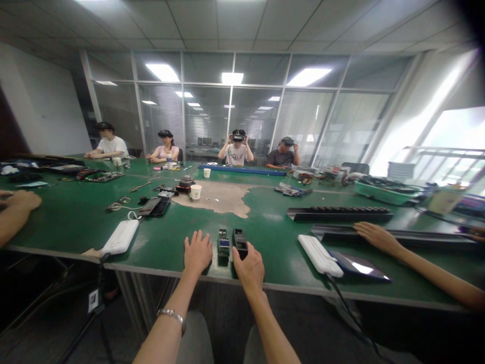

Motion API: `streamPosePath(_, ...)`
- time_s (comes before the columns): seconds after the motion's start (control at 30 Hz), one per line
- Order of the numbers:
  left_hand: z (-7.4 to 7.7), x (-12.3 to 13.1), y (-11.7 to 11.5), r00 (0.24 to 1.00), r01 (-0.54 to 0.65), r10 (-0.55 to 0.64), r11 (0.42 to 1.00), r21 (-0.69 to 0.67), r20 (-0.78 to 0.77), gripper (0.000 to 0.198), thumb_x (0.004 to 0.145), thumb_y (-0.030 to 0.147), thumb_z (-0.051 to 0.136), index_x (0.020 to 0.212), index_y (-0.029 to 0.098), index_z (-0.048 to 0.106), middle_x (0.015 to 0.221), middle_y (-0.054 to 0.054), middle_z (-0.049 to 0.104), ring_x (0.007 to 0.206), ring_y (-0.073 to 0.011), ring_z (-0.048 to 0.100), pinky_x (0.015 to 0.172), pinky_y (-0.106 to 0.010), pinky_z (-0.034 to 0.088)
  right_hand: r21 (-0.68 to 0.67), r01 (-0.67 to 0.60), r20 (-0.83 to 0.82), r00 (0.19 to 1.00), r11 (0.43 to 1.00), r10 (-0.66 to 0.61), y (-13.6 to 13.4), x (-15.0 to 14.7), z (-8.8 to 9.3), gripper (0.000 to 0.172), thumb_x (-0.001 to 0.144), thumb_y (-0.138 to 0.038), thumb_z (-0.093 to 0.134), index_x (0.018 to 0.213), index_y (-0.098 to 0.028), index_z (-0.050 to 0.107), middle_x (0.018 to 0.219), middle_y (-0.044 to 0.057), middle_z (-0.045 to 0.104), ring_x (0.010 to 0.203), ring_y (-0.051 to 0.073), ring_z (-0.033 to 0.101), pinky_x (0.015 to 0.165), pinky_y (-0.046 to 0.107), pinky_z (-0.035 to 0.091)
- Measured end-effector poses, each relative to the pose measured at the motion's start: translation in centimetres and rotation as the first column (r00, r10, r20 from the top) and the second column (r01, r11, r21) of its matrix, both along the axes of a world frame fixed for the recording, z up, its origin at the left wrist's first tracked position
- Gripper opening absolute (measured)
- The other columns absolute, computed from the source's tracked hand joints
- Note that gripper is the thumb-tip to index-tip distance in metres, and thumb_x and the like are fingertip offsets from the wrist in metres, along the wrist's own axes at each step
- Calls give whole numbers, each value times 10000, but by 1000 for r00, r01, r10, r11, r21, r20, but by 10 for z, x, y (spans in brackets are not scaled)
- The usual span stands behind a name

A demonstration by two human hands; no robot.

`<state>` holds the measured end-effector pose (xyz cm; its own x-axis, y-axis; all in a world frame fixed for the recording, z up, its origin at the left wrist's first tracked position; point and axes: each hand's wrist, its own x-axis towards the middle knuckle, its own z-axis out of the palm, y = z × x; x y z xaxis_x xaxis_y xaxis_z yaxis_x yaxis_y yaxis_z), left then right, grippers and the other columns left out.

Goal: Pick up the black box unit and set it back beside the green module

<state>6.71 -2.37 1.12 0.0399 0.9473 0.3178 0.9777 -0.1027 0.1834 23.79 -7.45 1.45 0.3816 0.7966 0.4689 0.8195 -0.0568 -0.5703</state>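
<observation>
My left hand (198, 251) lies flat on the green table with its fingers stretched out, holding nothing. Just right of it is a small green circuit-board module (223, 242) with a blue part on its face; the hand does not touch it. My right hand (250, 267) has its thumb and fingers around the near end of a black plastic housing (239, 238), which rests on the table beside the module. Part of the housing's right side is hidden by the fingers.
White power strips (122, 236) (320, 255) lie left and right. A tablet (359, 266), black rails (339, 213) and another person's hand (379, 236) are at right. Paper cups (196, 192) and phones (155, 206) stand farther off. Several people sit across the table (273, 253).
</observation>
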Motion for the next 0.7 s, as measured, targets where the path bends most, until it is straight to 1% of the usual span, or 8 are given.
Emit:
streamPosePath(0.1,0,0,0,1000,5,-5,1000,10,0,455,981,391,345,1373,296,556,1528,-92,442,1440,-292,335,1154,-570,248,-31,2,-90,996,1000,-4,0,1,11,487,900,-490,543,1219,-131,626,1036,149,709,985,270,655,852,325,454)
streamPosePath(0.2,0,1,-1,1000,2,-2,1000,8,-1,450,981,393,350,1371,301,555,1528,-90,443,1436,-288,340,1154,-569,248,4,-9,-168,986,1000,9,1,-1,26,513,897,-531,533,1223,-147,630,1019,137,720,951,259,676,831,316,460)
streamPosePath(0.3,1,1,-1,1000,0,0,1000,-4,2,447,981,393,355,1372,299,551,1529,-89,441,1436,-284,341,1156,-568,243,68,-53,-166,984,996,64,2,-11,41,514,895,-539,533,1225,-157,631,1037,127,723,953,247,683,825,298,458)
streamPosePath(0.4,1,1,-2,1000,5,-5,1000,-2,9,448,983,388,350,1374,290,546,1527,-96,442,1438,-284,337,1157,-567,239,45,-92,-134,986,995,98,2,-25,54,472,896,-532,540,1191,-179,644,978,108,735,917,242,693,795,288,456)
streamPosePath(0.47,1,0,-2,1000,11,-11,1000,7,11,448,984,385,345,1373,287,545,1523,-100,445,1438,-285,335,1157,-568,237,-10,-93,-100,991,996,91,2,-33,58,436,894,-523,548,1145,-183,658,920,105,738,884,250,699,764,290,452)
streamPosePath(0.57,0,0,-2,1000,16,-16,1000,17,14,448,986,384,336,1368,285,548,1519,-102,450,1437,-286,337,1155,-568,239,-76,-72,-59,996,995,68,2,-42,59,405,898,-509,545,1105,-178,653,883,113,736,853,262,703,726,296,444)
streamPosePath(0.7,-1,-1,-1,1000,17,-17,1000,24,15,447,985,385,337,1364,283,552,1518,-102,451,1435,-288,340,1150,-568,246,-93,-51,-19,999,994,50,3,-45,56,421,920,-512,507,1146,-174,613,885,116,736,829,264,706,697,300,434)
